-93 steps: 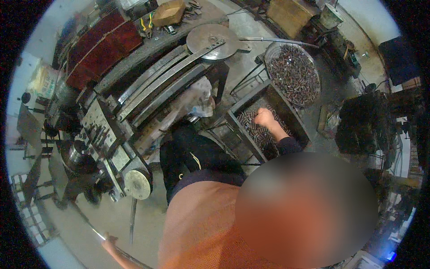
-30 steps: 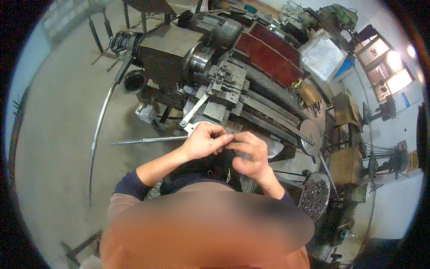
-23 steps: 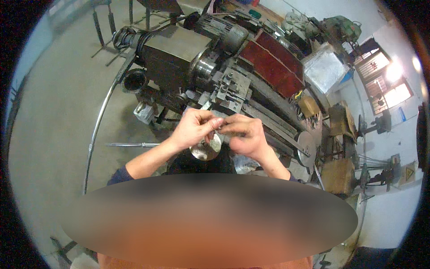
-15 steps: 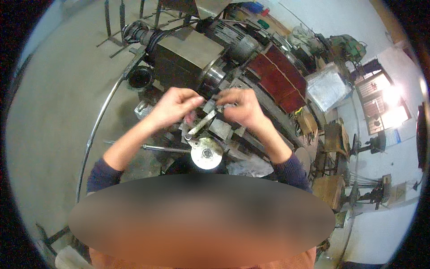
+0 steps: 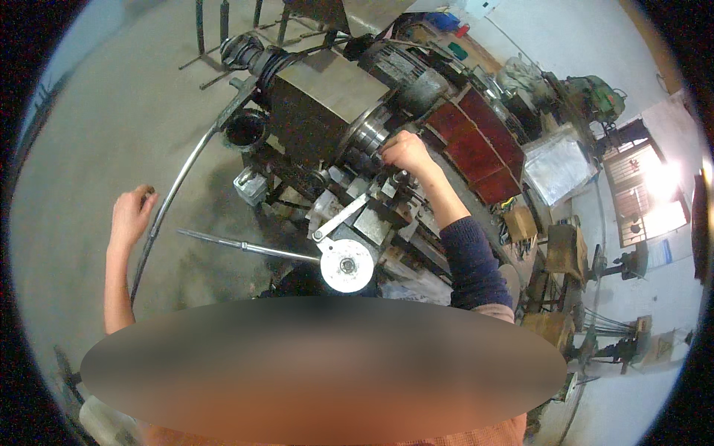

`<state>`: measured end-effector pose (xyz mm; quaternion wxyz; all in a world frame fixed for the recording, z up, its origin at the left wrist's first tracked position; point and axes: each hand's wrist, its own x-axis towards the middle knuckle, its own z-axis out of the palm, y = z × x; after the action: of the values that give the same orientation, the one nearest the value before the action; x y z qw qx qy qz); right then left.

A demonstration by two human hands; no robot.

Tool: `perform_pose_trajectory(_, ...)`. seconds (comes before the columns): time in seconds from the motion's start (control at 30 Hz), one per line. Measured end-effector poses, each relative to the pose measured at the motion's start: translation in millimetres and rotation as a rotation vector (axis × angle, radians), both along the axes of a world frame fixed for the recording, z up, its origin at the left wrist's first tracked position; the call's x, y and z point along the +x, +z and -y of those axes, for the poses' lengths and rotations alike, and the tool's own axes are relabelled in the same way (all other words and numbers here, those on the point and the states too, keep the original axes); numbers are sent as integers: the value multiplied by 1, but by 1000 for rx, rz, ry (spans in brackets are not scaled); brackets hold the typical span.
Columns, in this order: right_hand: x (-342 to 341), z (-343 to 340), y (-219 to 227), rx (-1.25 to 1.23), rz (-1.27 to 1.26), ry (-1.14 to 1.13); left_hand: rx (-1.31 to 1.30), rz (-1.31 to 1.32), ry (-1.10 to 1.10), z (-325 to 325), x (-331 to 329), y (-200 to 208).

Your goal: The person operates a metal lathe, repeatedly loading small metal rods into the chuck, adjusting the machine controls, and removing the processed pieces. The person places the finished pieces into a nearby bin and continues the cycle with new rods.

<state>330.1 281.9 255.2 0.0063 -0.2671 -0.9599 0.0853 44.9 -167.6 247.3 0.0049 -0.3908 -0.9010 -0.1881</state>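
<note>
My left hand (image 5: 132, 217) is out to the left over the floor, beside a long bent metal rod (image 5: 172, 186). Its fingers are curled together, with a small dark spot at their tips that I cannot make out. My right hand (image 5: 407, 154) is over the lathe, its fingers closed in front of the shiny round chuck (image 5: 369, 134). What those fingers pinch, if anything, is hidden. Nearer to me is the tool slide with a flat metal lever (image 5: 343, 217) and a pale round disc (image 5: 346, 265). A straight metal handle (image 5: 253, 247) sticks out leftward from beside the disc.
The grey box-shaped headstock (image 5: 327, 97) stands behind the chuck, with a motor (image 5: 405, 70) beyond. A red-brown metal cover (image 5: 476, 141) and a plastic-wrapped pale sheet (image 5: 558, 167) lie to the right. A small clear box (image 5: 251, 186) sits left of the slide.
My left hand has moved from the slide far out to the left. My right hand has shifted slightly up and right, toward the chuck. The view has shifted slightly.
</note>
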Motion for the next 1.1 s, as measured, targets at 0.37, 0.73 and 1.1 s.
perform_pose_trajectory(0.37,-3,3,4,-89,-136,-14,-29,-149,41,1,25,-52)
perform_pose_trajectory(0.73,-13,14,11,-116,-4,-345,-314,-643,-20,10,-218,-55)
perform_pose_trajectory(1.1,71,20,30,-45,-644,-83,429,-277,-9,-107,-127,-119)
